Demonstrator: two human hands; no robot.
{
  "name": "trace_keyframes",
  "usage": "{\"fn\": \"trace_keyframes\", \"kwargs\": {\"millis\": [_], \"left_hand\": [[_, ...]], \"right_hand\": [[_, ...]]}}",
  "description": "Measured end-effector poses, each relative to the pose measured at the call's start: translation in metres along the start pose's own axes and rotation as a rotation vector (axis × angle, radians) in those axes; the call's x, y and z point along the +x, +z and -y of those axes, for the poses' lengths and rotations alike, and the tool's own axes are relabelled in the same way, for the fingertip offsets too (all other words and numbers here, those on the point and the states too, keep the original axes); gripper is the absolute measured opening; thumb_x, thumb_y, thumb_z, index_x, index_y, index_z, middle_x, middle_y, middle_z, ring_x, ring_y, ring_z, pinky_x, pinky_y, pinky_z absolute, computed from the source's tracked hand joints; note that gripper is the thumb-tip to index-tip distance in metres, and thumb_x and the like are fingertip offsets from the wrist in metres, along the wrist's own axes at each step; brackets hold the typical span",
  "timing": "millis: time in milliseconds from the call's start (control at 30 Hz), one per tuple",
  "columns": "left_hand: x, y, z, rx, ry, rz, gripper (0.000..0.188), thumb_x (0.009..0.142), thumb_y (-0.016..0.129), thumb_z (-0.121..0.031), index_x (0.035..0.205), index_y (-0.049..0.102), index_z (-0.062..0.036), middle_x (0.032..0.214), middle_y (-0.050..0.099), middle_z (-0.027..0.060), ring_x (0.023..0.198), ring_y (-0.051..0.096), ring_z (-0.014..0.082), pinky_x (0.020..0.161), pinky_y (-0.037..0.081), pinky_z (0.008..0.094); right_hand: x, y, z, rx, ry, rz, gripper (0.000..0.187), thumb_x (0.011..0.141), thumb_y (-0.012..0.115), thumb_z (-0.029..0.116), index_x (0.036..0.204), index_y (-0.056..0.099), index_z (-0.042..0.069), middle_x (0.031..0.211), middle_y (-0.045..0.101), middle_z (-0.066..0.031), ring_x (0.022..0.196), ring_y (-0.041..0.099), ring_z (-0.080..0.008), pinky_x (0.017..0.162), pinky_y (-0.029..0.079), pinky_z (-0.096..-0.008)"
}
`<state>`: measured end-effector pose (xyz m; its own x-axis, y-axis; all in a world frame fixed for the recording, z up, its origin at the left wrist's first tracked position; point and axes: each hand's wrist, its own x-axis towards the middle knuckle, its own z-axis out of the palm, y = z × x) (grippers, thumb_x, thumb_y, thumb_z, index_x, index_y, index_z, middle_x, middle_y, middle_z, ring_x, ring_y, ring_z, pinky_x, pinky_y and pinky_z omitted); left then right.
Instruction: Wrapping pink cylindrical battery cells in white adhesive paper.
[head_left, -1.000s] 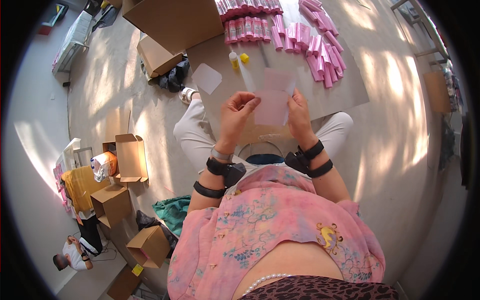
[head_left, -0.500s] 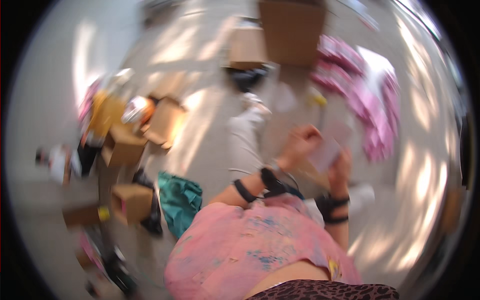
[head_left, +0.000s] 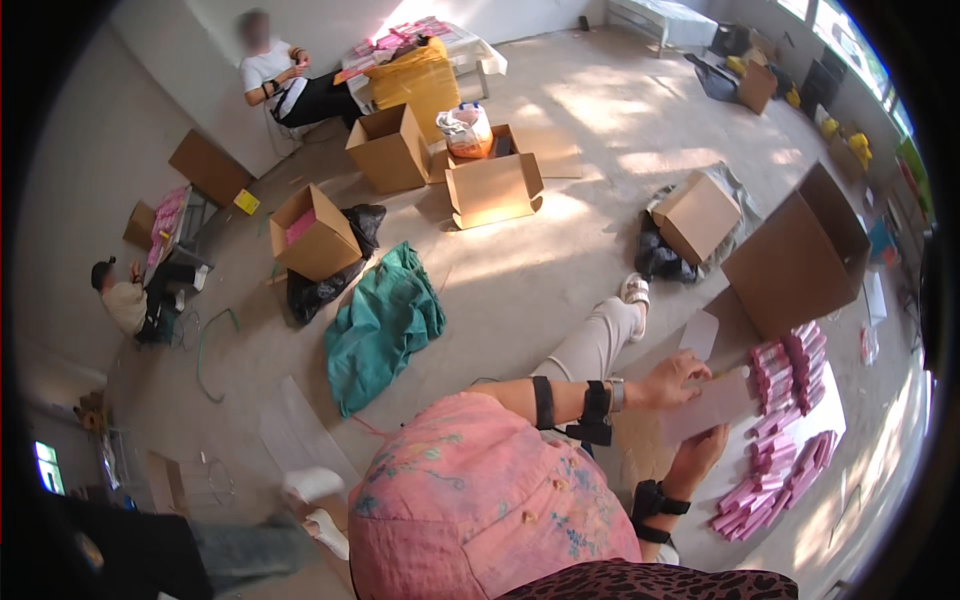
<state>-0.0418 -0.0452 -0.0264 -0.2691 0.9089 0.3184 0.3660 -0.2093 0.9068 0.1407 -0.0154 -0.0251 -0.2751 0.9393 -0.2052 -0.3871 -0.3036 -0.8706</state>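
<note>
Head view, sole camera. Item one: thin sheet (head_left: 715,405), lying between the hands, to the right of the left fingers and just above the right ones in the picture; long axis slanting from lower left to upper right. Right hand (head_left: 702,457), the nearer: fingers closed on the sheet's lower long edge. Left hand (head_left: 672,382), at the opposite long edge: fingers bent, tips close together; whether they grip the sheet or only rest beside it cannot be told. Appearance of the sheet: pale pink, translucent, rectangular, apparently flat, surface seemingly plain, outline slightly soft. Adjacent, to the right: bundled pink rolls (head_left: 773,380), standing in rows; below them, loose pink rolls (head_left: 770,485), heaped at differing angles. Above the left hand: pale square piece (head_left: 698,334), rounded at the corners, lying flat and apart from the fingers. Beyond: large open carton (head_left: 795,255), brown, tilted in the picture; smaller cardboard box (head_left: 697,218), next to black plastic (head_left: 664,258).
</note>
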Motion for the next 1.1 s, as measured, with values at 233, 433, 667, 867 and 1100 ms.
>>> {"fn": "trace_keyframes", "kwargs": {"millis": [233,433,667,867,1100], "left_hand": [[0.009,-0.032,-0.002,-0.265,-0.148,0.311,0.043,0.099,0.055,-0.008,0.141,0.056,0.0043,0.133,0.064,0.0114,0.123,0.058,0.0194,0.109,0.046,0.0323],[0.012,-0.012,-0.020,-0.621,-0.335,0.485,0.038,0.103,0.045,-0.001,0.140,0.055,0.0037,0.123,0.066,0.0062,0.112,0.060,0.0117,0.099,0.048,0.0267],[-0.005,0.005,-0.019,-0.632,-0.453,0.556,0.038,0.104,0.045,-0.001,0.142,0.054,0.0027,0.124,0.066,0.0068,0.112,0.061,0.0115,0.100,0.048,0.0272],[-0.009,0.012,-0.015,-0.654,-0.529,0.574,0.041,0.103,0.045,-0.001,0.143,0.051,0.0036,0.128,0.064,0.0083,0.116,0.061,0.0129,0.103,0.048,0.0289],[-0.007,0.016,-0.010,-0.636,-0.536,0.606,0.042,0.104,0.047,-0.004,0.146,0.051,0.0027,0.130,0.065,0.0086,0.116,0.062,0.0130,0.102,0.049,0.0283]], "right_hand": [[-0.009,0.006,-0.013,-1.326,-0.777,-0.039,0.029,0.095,0.050,-0.003,0.121,0.064,-0.003,0.123,0.065,-0.0248,0.109,0.063,-0.0430,0.093,0.053,-0.0439],[-0.021,0.039,0.021,0.228,-0.012,-0.098,0.034,0.100,0.053,0.004,0.133,0.060,0.002,0.116,0.071,-0.0101,0.101,0.070,-0.0205,0.087,0.056,-0.0314],[-0.036,0.017,0.015,0.157,0.055,-0.160,0.033,0.104,0.047,0.010,0.133,0.058,0.003,0.121,0.068,-0.0071,0.106,0.066,-0.0146,0.091,0.054,-0.0292],[-0.031,0.001,0.003,0.194,0.123,-0.216,0.030,0.105,0.046,0.011,0.129,0.061,0.002,0.118,0.068,-0.0067,0.104,0.065,-0.0152,0.093,0.053,-0.0310],[-0.026,-0.005,-0.003,0.246,0.145,-0.263,0.027,0.105,0.048,0.016,0.119,0.066,0.003,0.109,0.070,-0.0057,0.099,0.065,-0.0151,0.089,0.052,-0.0320]]}}
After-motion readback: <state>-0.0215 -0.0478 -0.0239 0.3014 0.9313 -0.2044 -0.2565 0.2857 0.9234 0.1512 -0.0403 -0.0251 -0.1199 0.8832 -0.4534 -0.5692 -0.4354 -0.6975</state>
